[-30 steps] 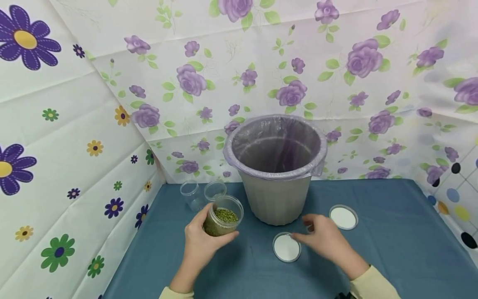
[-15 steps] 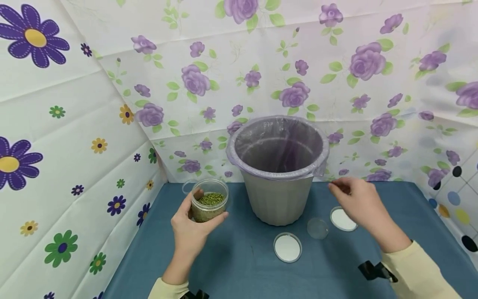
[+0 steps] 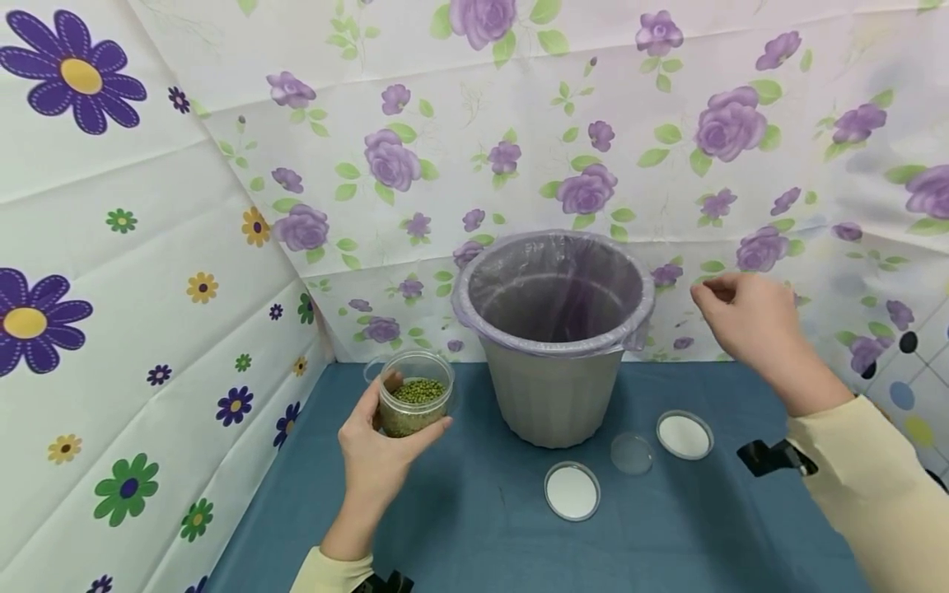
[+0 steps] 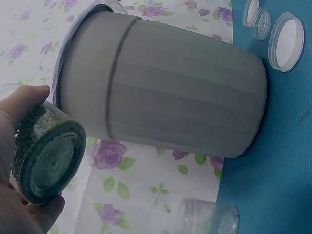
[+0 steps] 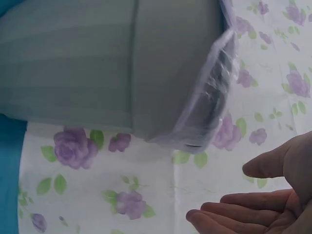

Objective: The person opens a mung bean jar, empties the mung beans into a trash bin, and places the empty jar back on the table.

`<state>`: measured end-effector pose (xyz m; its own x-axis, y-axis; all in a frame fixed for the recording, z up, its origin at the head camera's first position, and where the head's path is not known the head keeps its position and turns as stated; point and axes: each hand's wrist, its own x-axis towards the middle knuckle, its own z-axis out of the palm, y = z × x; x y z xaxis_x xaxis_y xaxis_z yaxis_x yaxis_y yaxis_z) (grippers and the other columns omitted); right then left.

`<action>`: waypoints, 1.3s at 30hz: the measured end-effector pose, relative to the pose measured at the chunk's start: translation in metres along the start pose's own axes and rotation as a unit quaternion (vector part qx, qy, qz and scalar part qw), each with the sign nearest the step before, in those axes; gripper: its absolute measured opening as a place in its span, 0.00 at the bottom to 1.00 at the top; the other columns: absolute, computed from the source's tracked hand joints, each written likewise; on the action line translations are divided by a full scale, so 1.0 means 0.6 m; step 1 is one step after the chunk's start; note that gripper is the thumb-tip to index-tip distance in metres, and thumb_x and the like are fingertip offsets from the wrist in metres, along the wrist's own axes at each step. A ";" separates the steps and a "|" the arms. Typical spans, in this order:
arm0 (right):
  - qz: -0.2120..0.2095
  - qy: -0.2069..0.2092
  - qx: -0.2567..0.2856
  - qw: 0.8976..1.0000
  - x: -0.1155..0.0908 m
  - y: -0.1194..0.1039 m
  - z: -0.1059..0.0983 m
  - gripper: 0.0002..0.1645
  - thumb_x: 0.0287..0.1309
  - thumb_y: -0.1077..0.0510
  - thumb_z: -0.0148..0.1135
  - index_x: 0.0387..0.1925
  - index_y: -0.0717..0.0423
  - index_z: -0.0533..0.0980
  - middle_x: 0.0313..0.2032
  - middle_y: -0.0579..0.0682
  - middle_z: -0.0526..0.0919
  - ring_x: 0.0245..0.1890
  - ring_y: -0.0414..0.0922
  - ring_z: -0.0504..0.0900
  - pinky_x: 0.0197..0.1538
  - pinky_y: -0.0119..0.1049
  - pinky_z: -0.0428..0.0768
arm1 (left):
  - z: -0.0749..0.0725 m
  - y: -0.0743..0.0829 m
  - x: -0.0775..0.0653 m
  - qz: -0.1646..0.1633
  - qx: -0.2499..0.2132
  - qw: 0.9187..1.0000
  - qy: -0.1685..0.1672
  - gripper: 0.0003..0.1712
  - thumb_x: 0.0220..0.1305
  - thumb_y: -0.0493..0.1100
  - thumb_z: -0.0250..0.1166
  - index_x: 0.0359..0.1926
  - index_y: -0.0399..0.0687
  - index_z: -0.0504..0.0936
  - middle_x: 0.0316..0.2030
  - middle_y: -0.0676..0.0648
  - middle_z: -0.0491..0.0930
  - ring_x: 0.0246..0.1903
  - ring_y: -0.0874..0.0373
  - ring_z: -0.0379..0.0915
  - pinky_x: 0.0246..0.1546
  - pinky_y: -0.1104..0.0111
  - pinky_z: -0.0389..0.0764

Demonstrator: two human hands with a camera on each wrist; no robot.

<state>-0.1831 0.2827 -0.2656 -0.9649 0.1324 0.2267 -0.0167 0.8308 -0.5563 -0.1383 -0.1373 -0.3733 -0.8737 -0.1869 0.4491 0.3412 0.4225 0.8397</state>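
Note:
My left hand [image 3: 374, 461] grips a clear plastic jar [image 3: 418, 394] of small green mung beans, thumb on its right side and fingers round the left. The jar is uncovered and tilts slightly toward me. In the left wrist view its round base [image 4: 53, 163] faces the camera. My right hand [image 3: 756, 325] is raised to the right of the bin, over the back of the table. The right wrist view shows its fingers [image 5: 239, 214] relaxed, thumb apart, palm holding nothing.
A grey bin [image 3: 552, 395] with a purple bag liner stands at the back centre. Two white-centred lids [image 3: 572, 492] and a clear disc [image 3: 632, 454] lie to its front right. A clear container [image 4: 207, 217] stands at the left, mostly hidden by the held jar in the head view.
My right hand has risen up and right from beside the near white lid, where the clear disc now lies. My left hand has moved the jar up and left, in front of the clear containers.

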 end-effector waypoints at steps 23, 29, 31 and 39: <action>-0.002 -0.094 0.037 0.995 0.079 -0.036 0.004 0.28 0.62 0.43 0.52 0.45 0.63 0.81 0.31 0.59 0.86 0.26 0.44 0.85 0.30 0.41 0.83 | -0.007 0.050 -0.006 -0.012 0.014 1.000 0.003 0.47 0.36 0.45 0.80 0.62 0.58 0.71 0.54 0.55 0.76 0.53 0.57 0.75 0.47 0.81 0.75; -0.001 -0.105 0.044 0.993 0.083 -0.041 0.008 0.26 0.61 0.45 0.53 0.39 0.63 0.83 0.26 0.55 0.86 0.24 0.42 0.84 0.30 0.40 0.83 | -0.005 0.047 -0.001 0.002 0.015 1.000 0.002 0.47 0.36 0.45 0.80 0.62 0.57 0.71 0.54 0.54 0.77 0.52 0.56 0.76 0.47 0.79 0.76; -0.001 -0.113 0.036 0.993 0.085 -0.043 0.010 0.26 0.62 0.44 0.53 0.37 0.63 0.84 0.24 0.53 0.86 0.24 0.42 0.83 0.29 0.40 0.83 | -0.004 0.045 -0.001 0.002 0.013 1.000 0.001 0.46 0.36 0.45 0.80 0.61 0.58 0.72 0.54 0.55 0.77 0.52 0.56 0.76 0.47 0.79 0.76; -0.021 -0.110 0.001 0.994 0.093 -0.049 0.020 0.24 0.61 0.46 0.54 0.30 0.61 0.85 0.21 0.52 0.85 0.21 0.44 0.81 0.22 0.38 0.77 | -0.005 0.045 0.000 -0.005 0.016 1.000 -0.005 0.47 0.36 0.45 0.80 0.62 0.58 0.71 0.55 0.54 0.76 0.53 0.56 0.75 0.47 0.80 0.76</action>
<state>-0.2398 0.2591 -0.2460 -0.9972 -0.0243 0.0702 -0.0591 0.8315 -0.5523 -0.1282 -0.1284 -0.3499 -0.8806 -0.1830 0.4372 0.3212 0.4479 0.8344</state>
